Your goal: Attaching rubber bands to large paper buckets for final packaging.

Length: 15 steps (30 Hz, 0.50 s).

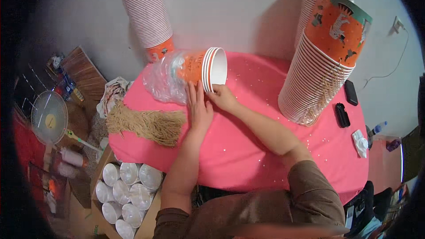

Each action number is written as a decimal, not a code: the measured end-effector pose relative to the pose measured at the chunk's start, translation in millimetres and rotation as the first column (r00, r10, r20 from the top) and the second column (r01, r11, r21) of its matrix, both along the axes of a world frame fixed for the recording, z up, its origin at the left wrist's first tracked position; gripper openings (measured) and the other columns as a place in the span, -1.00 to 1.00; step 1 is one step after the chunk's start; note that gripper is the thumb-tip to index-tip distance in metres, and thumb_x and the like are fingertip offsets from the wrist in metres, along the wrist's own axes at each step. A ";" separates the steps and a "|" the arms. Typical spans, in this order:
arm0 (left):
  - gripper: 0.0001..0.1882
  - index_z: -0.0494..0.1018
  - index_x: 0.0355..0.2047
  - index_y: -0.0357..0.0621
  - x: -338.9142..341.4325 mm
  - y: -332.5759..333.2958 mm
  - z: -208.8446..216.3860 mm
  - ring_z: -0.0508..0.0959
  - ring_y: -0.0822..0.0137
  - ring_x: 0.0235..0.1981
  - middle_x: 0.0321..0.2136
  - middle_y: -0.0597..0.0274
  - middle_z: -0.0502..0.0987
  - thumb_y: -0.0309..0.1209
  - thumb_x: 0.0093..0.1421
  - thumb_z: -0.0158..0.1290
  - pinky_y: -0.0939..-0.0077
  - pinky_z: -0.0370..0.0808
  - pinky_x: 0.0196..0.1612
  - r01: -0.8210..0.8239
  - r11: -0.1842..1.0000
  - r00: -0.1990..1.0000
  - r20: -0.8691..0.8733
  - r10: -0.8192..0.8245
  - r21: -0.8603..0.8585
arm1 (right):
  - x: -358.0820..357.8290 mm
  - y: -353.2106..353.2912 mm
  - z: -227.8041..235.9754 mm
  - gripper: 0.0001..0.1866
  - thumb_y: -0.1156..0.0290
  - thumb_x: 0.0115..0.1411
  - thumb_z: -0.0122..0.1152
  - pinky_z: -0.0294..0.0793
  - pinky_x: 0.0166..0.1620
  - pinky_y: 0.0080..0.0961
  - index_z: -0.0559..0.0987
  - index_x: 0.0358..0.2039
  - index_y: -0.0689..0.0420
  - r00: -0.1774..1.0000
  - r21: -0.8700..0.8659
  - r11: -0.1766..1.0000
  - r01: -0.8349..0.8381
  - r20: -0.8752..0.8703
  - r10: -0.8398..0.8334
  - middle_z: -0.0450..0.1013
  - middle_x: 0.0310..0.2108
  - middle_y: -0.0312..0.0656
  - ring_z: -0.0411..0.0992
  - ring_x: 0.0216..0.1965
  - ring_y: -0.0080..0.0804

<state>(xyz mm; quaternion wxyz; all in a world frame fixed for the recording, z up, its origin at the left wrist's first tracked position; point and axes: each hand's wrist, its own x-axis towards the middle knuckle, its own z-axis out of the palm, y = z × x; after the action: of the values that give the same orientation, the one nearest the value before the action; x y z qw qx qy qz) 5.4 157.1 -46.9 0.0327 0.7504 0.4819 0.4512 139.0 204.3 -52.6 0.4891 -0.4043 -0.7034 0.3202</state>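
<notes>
- Lying on its side on the pink cloth, a short stack of paper cups has its white open mouth toward the right, and its orange wall goes into a clear plastic bag.
- The left hand is open, with its fingers stretched out, and it touches the near side of this stack, close to the rims.
- The right hand has bent fingers at the near edge of the rims; its fingertips are partly hidden, so I cannot tell if it grips them.
- To the left of the left hand, a bundle of tan strings lies on the cloth, just beside the wrist.
- On the right side of the table stands a tall, tilted stack of cups, with an orange printed cup at its upper end.
- Behind the bag, near the wall, there is another stack of cups.
- At the right edge lie a black case and a white tissue.
- At the lower left, a cardboard box holds wrapped white cups.
</notes>
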 end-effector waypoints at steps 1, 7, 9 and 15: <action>-0.18 -0.03 0.36 -0.13 -2.7 -2.0 -2.1 -0.09 -0.33 0.35 0.34 -0.30 -0.12 -0.53 0.09 0.03 -0.06 -0.07 0.37 -0.028 0.999 1.000 0.002 0.028 -0.033 | -4.7 -2.5 0.7 -0.81 0.51 0.17 0.19 0.51 -0.29 -0.47 0.61 -0.22 0.30 0.997 0.005 0.998 0.055 0.062 -0.055 0.55 -0.46 -0.22 0.46 -0.35 -0.61; -0.12 -0.06 0.38 0.01 4.8 -1.2 -3.3 -0.11 -0.33 0.35 0.36 -0.29 -0.18 -0.48 0.08 0.08 -0.07 -0.05 0.36 -0.041 0.998 0.998 -0.051 0.039 -0.038 | 27.1 -3.2 1.9 -0.77 0.46 0.14 0.32 0.51 -0.25 -0.54 0.65 -0.18 0.21 0.997 0.038 0.998 0.054 0.056 -0.056 0.62 -0.32 -0.27 0.49 -0.32 -0.65; -0.10 -0.06 0.39 0.06 -7.6 -1.1 -9.3 -0.12 -0.31 0.36 0.36 -0.27 -0.19 -0.46 0.06 0.11 -0.04 -0.04 0.36 -0.062 0.998 0.996 -0.063 0.061 -0.014 | 25.4 -22.9 22.4 -0.77 0.46 0.14 0.31 0.51 -0.21 -0.54 0.65 -0.17 0.21 0.999 0.055 0.998 -0.039 0.038 0.037 0.62 -0.29 -0.28 0.49 -0.29 -0.65; -0.07 -0.08 0.39 0.07 -1.5 1.8 -5.3 -0.12 -0.23 0.38 0.36 -0.29 -0.18 -0.46 0.03 0.12 -0.01 -0.02 0.36 -0.035 0.998 0.999 -0.008 0.035 -0.057 | 107.4 -75.3 57.3 -0.79 0.43 0.17 0.31 0.47 -0.25 -0.59 0.65 -0.21 0.25 0.937 -0.016 0.996 0.092 0.339 -0.081 0.59 -0.38 -0.36 0.40 -0.36 -0.70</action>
<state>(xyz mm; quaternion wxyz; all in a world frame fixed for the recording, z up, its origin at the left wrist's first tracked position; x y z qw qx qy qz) 3.9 158.9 -52.2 0.0444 0.7420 0.5078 0.4354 246.4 129.0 4.7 0.3683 -0.4916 -0.7533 0.2353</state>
